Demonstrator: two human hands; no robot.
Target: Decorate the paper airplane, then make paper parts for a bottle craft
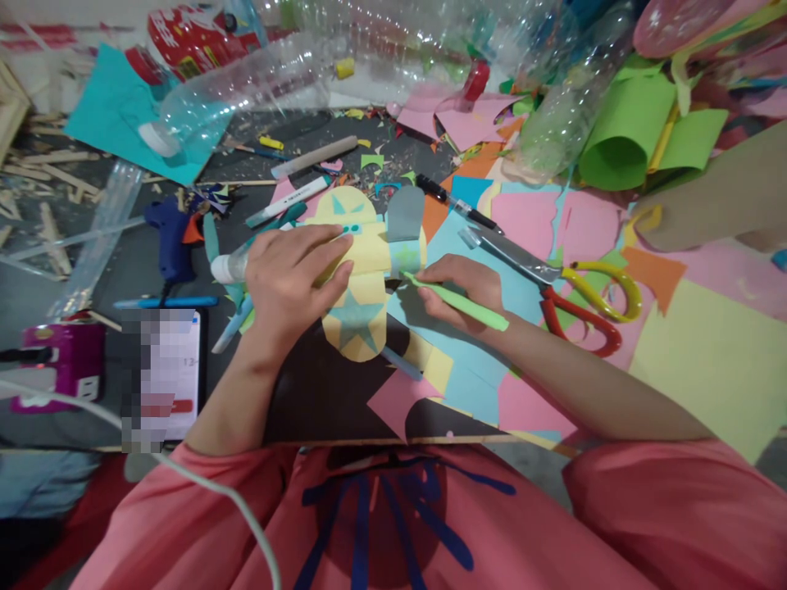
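Cutout [369, 258]: yellow, round-ended, near the middle of my head view, on the table [320, 401] between the two hands; its lower end bears a blue star [355, 318].
Flap [404, 256]: light blue, green-marked, right beside the cutout, with a grey piece [406, 213] above it; I cannot tell whether it is joined to the yellow.
Why there: I judge the cutout sits centrally so one hand can steady it while the other works its right side.
Left hand [288, 270]: palm down, fingers reaching over the cutout's left edge, thumb parted from them; I read it as pressing rather than gripping.
Right hand [464, 283]: closed narrowly around a green pen [470, 306], thumb and fingertips near the tip, probably for fine control.
Pen tip: at the flap's lower edge; from my distance I cannot tell whether it touches.
Bottle [226, 269]: white-capped, just left of the left hand, mostly hidden behind it.
Scissors [553, 283]: right of the right hand, blades toward the cutout, lying on paper scraps.
Black pen [458, 205]: above the right hand, beyond the scissors' blades.
Glue gun [169, 238]: well left, above the phone [178, 369].
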